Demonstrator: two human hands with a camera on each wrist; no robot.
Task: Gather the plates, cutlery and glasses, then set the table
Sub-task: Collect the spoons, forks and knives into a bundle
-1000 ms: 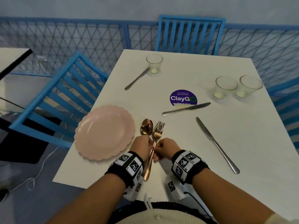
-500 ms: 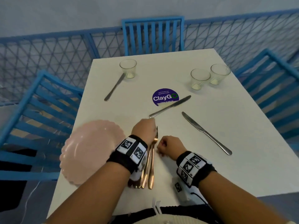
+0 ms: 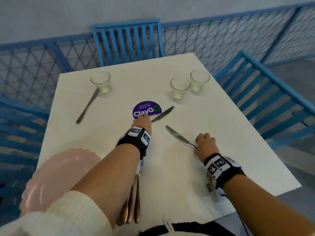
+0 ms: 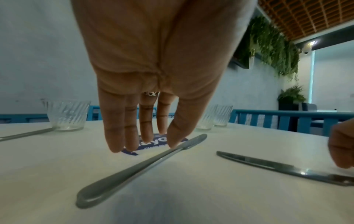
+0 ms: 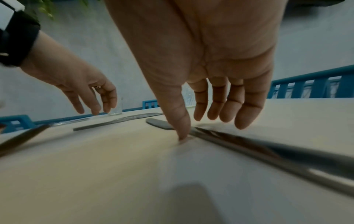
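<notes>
Both hands reach over the white table (image 3: 238,133) with fingers extended and holding nothing: the left hand (image 3: 142,124) hangs over the far knife (image 3: 162,114) by the purple sticker (image 3: 146,109), its thumb tip at the knife. The right hand (image 3: 205,144) sits at the near knife (image 3: 180,137), thumb tip on the table just beside it. The pink plate (image 3: 56,178) lies near left, copper cutlery (image 3: 134,206) beside it, and three glasses (image 3: 180,87) stand far.

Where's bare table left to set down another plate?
Widest bare patch: near right corner of the table, right of the right hand. Another lies between the lone glass and the glass pair. Crowded: centre, with two knives by the sticker; near left holds the pink plate.
</notes>
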